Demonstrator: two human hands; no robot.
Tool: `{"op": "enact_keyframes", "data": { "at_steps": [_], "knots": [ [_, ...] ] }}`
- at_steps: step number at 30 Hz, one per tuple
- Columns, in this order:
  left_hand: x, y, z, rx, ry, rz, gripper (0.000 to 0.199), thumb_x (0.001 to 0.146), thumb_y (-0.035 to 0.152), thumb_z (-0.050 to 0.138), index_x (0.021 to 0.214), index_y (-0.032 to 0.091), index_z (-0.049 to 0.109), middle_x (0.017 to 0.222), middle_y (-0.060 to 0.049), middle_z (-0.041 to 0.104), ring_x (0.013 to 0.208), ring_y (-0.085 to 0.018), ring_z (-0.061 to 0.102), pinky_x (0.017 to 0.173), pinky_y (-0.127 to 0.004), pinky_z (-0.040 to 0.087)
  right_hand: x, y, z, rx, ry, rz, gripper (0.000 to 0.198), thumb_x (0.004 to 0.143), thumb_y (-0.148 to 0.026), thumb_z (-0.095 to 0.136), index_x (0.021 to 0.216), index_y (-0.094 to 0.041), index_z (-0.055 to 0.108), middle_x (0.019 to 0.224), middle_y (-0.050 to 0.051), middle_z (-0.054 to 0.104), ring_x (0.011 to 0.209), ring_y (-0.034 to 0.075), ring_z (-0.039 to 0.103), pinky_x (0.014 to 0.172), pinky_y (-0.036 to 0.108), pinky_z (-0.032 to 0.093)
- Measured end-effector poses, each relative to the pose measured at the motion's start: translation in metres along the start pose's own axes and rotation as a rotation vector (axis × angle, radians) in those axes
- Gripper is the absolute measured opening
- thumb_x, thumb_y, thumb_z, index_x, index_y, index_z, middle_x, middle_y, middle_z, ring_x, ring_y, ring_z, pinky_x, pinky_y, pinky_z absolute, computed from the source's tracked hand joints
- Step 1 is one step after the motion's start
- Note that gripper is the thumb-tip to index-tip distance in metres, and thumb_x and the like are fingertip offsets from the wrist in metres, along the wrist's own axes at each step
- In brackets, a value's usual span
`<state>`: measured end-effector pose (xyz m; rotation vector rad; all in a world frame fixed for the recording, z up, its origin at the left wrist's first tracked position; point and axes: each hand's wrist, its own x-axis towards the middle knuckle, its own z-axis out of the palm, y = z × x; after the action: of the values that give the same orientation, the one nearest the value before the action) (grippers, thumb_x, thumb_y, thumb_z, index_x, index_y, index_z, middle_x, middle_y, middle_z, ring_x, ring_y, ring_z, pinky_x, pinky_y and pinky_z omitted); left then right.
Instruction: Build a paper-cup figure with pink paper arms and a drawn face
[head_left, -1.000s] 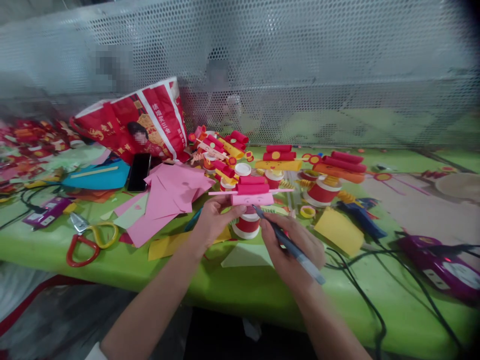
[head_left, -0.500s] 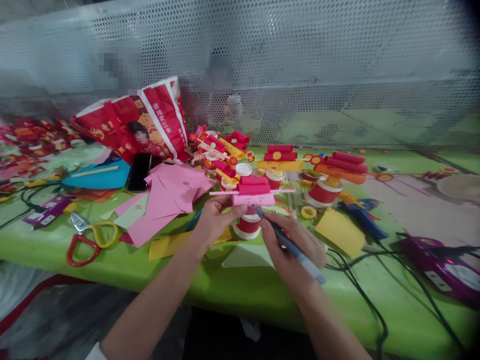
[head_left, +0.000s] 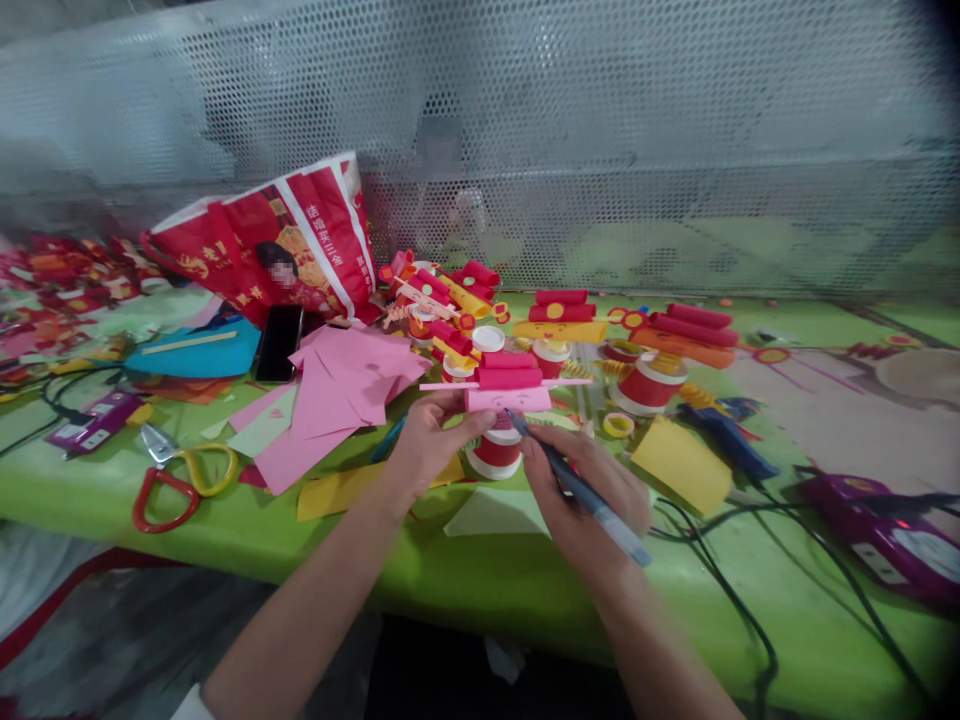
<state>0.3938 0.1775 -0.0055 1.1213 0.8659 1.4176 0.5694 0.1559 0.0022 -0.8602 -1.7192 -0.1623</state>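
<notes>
At the middle of the table, my left hand pinches the left end of a paper figure with a pink rolled face, red rolls on top and a thin pink strip sticking out on both sides. Small eyes are drawn on the pink roll. The figure stands on a red and white paper cup. From the right, my right hand grips a dark grey pen in a writing hold. Its tip meets the lower edge of the pink face, or is very close to it.
Behind stand several similar figures and a red bag. To the left lie pink paper sheets, scissors and a phone. On the right are yellow paper, a dark blue tool, cables and a purple power strip.
</notes>
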Motion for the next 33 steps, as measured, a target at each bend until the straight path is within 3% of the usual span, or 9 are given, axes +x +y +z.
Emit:
{"op": "enact_keyframes", "data": {
  "at_steps": [33],
  "knots": [
    [0.0016,-0.0011,-0.0002,0.019,0.001,0.016,0.031,0.074,0.033,0.088,0.100,0.017,0.081,0.102,-0.010,0.081,0.098,-0.025,0.074,0.097,-0.040,0.055,-0.0008,0.0026,-0.0012,-0.027,0.008,0.040,0.013,0.088,-0.020,0.073,0.101,-0.024,0.072,0.086,0.001,0.079,0.069,0.015,0.075,0.070,0.024,0.060]
  ]
}}
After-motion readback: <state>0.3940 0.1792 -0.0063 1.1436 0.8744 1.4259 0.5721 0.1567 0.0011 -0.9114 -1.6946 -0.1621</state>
